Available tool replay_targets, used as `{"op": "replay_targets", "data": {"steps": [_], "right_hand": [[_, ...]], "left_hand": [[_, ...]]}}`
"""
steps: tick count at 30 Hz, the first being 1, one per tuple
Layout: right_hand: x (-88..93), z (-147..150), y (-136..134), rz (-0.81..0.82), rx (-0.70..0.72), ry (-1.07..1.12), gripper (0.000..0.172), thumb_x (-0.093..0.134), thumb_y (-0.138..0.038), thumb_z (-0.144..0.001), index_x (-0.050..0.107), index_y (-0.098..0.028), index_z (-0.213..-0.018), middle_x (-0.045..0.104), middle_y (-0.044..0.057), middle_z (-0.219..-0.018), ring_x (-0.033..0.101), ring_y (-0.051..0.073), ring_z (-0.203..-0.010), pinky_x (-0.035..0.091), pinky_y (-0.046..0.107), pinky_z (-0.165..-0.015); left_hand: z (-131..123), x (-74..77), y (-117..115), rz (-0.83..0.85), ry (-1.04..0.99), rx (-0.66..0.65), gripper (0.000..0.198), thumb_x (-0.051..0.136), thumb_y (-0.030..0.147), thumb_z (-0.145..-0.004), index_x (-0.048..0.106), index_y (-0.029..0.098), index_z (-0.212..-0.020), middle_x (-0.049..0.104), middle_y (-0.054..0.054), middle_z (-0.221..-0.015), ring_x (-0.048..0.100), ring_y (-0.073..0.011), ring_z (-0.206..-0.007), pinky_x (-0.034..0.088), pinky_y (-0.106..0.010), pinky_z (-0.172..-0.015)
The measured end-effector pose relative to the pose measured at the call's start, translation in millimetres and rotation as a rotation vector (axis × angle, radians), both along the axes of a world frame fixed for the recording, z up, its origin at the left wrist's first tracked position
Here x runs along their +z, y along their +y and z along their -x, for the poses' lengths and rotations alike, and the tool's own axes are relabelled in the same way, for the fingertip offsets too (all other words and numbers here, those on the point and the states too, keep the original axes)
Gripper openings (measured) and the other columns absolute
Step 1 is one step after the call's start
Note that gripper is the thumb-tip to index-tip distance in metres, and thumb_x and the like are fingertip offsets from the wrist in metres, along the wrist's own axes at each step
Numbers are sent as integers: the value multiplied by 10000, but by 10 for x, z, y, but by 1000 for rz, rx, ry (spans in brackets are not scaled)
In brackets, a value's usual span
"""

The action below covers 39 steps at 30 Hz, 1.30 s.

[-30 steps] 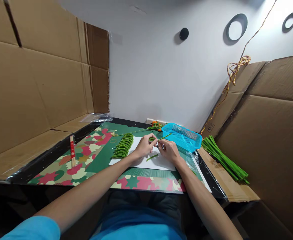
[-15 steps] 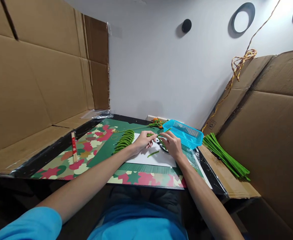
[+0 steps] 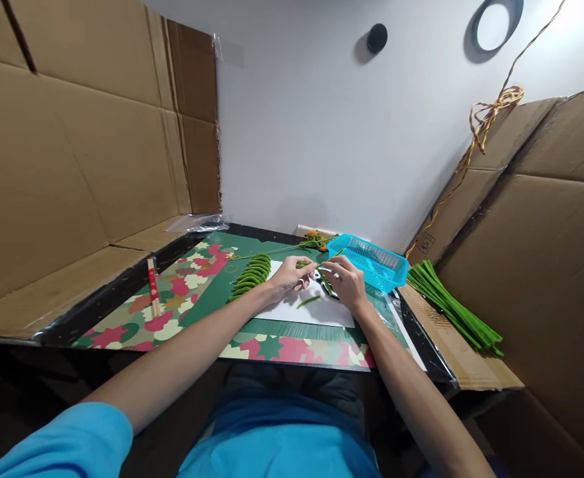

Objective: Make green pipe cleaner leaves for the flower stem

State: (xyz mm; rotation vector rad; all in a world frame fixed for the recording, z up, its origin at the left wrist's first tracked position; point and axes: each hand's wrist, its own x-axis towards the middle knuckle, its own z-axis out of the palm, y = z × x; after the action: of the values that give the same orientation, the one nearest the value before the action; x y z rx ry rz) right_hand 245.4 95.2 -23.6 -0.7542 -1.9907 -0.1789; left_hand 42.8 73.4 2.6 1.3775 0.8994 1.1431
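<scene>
Over a white sheet of paper (image 3: 284, 313), my left hand (image 3: 292, 275) pinches a green fuzzy pipe cleaner (image 3: 301, 265) between thumb and fingers. My right hand (image 3: 347, 282) is close beside it, its bent fingers closed on the same green strand, whose tip shows above the knuckles. Scissors (image 3: 332, 293) with dark handles lie partly hidden under my right hand. A short cut green piece (image 3: 308, 302) rests on the paper between my wrists. To the left of my left hand lies a row of several folded green pipe cleaner loops (image 3: 252, 275).
A blue plastic basket (image 3: 371, 262) stands behind my right hand, with orange flowers (image 3: 316, 239) on green stems beside it. A bundle of long green pipe cleaners (image 3: 454, 309) lies on cardboard at right. Red-wrapped sticks (image 3: 153, 289) lie at left. Cardboard walls (image 3: 82, 146) flank the table.
The view has shifted slightly, so everything sits a little further right and higher. Both hands stay together on the pipe cleaner with only small finger movement.
</scene>
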Motion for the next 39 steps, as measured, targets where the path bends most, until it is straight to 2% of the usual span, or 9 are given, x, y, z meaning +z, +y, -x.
{"op": "replay_targets", "data": {"steps": [5,11,16,19,22,25,28,32,39], "right_hand": [[17,26,-31,-91,-25,2,210,607,-338,-1069,797,-257,-1104,790,81,-1128,759,204,-1005,555,284,-822],[39,31,-51,-177,-67,-45,210,604,-341,-1071,794,-254,-1098,787,78,-1068,738,212,-952,546,301,-775],[70,38,-80,-193,-107,-125,209,593,-317,-1073,795,-266,-1082,775,80,-1045,701,224,-964,541,316,-793],[87,59,-99,-167,-73,-126,229,571,-281,-1074,798,-255,-1058,770,84,-1031,674,233,-966,547,333,-808],[120,93,-120,-43,0,-35,246,571,-305,-1064,794,-253,-976,766,88,-1007,640,252,-987,544,368,-858],[165,130,-126,253,139,199,246,646,-384,-1003,754,-238,-837,750,96,-965,598,271,-995,514,405,-908],[183,171,-92,517,260,366,325,692,-476,-932,686,-218,-735,701,74,-844,586,243,-873,501,375,-826],[146,229,-23,733,380,450,441,603,-575,-927,609,-206,-686,605,23,-680,551,172,-655,475,298,-651],[214,199,-63,975,569,496,465,622,-601,-884,652,-176,-699,650,70,-690,540,164,-606,519,309,-601]], "left_hand": [[13,-2,11,0,-9,-29,440,844,532,-797,624,151,-829,605,4,-714,515,-59,-442,268,-172,-350],[22,6,3,-5,17,-33,434,840,534,-805,626,156,-831,617,3,-689,537,-75,-441,272,-172,-352],[-5,-10,44,-88,46,0,394,827,501,-831,625,163,-833,612,11,-609,553,-98,-419,300,-184,-353],[-16,-10,65,-149,64,10,378,817,487,-842,621,164,-841,613,17,-569,550,-106,-392,319,-197,-355],[-23,13,51,-202,77,10,380,818,486,-838,614,165,-854,616,19,-562,595,-124,-416,336,-197,-374],[-33,42,17,-235,85,15,397,835,491,-816,614,166,-869,615,23,-570,629,-137,-442,339,-196,-388],[-42,61,-11,-271,101,34,395,839,489,-813,611,174,-886,640,17,-620,654,-146,-475,409,-211,-428],[-48,91,-47,-356,202,67,341,776,487,-876,609,191,-901,656,9,-629,650,-154,-493,490,-243,-491],[-76,157,-140,-522,412,125,197,661,392,-972,617,204,-933,657,4,-647,660,-164,-562,509,-252,-566]]}}
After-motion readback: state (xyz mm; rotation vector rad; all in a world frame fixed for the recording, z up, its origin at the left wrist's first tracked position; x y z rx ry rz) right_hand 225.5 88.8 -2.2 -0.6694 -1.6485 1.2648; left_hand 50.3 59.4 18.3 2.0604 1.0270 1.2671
